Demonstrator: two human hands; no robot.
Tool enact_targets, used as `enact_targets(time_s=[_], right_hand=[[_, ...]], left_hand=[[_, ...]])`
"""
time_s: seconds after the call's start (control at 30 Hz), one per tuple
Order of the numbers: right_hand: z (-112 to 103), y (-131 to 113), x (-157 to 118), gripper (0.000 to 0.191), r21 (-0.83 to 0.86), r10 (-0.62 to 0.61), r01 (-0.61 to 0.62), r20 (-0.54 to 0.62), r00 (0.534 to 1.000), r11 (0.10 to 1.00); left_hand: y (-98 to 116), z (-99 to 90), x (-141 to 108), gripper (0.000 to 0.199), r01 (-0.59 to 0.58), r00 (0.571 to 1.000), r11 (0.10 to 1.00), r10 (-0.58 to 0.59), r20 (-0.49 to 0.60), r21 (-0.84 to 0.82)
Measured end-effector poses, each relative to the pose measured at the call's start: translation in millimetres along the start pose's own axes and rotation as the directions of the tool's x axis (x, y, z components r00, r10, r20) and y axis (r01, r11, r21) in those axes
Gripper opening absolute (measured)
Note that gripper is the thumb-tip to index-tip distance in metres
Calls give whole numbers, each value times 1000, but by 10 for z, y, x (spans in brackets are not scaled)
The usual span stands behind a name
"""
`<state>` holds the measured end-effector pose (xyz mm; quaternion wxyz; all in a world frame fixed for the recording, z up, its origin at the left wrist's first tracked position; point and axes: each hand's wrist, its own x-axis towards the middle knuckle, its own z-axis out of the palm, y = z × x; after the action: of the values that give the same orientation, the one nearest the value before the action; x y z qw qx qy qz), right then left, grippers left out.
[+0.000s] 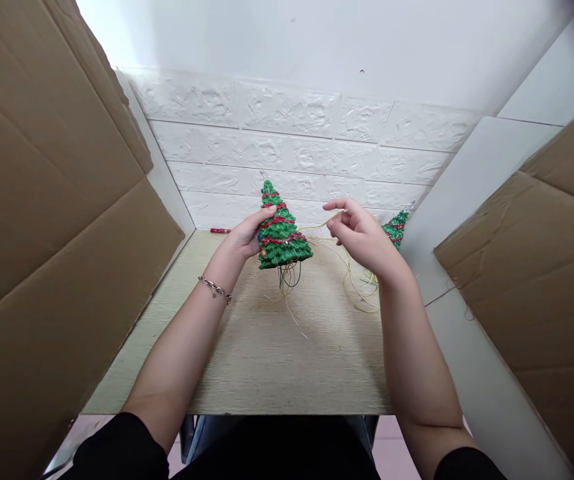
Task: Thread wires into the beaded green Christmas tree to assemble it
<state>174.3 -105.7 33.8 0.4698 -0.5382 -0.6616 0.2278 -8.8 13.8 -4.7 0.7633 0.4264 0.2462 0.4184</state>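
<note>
A small green Christmas tree (281, 237) with red garland is held up off the table, tilted a little, its tip up and left. My left hand (248, 233) grips it from the left side, thumb across the front; the other fingers are hidden behind it. Green wire and loose pale threads hang from its base. To its right, my right hand (354, 230) pinches a thin yellow thread (329, 221) that runs over to the tree. More loose thread (351, 283) lies in a tangle under my right wrist.
A second green tree (395, 229) stands behind my right hand, against the right side. One red, pen-like object (220, 231) lies by the white brick-pattern wall (287, 150). Cardboard sheets (67, 220) (541, 267) flank the wooden table (287, 373).
</note>
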Motion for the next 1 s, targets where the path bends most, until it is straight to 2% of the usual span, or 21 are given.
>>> enact_targets(time_s=[0.1,0.17,0.27,0.4,0.53,0.63,0.73,0.87,1.0], right_hand=[[74,-47,24,27,173,34,-40,35,999,984],[97,-59,33,24,239,0,-8,33,999,971],[104,-37,37,23,239,-51,45,18,999,970],[87,-23,22,32,200,-57,40,84,995,979],[52,-52,-25,25,-8,-55,55,27,998,998],[46,-38,-41,24,-209,-1,14,62,998,978],[66,-11,-21,9,-345,40,-6,90,995,939],[71,-14,12,22,-426,66,-17,100,993,905],[37,-20,13,26,-460,68,-41,43,997,887]], left_hand=[[3,20,-3,9,15,1000,1000,-15,16,-16],[5,27,-3,9,18,1000,1000,-18,11,-22],[5,24,0,10,31,999,999,-31,-11,-12],[0,13,7,12,33,999,999,-33,-1,26],[7,6,6,9,17,1000,1000,-17,-11,9],[11,0,7,9,-9,1000,1000,9,-12,-3],[9,-8,10,9,-20,1000,1000,20,-8,-15],[14,-10,5,10,-16,1000,999,16,7,-35],[36,3,-10,9,-12,999,998,10,-35,-60]])
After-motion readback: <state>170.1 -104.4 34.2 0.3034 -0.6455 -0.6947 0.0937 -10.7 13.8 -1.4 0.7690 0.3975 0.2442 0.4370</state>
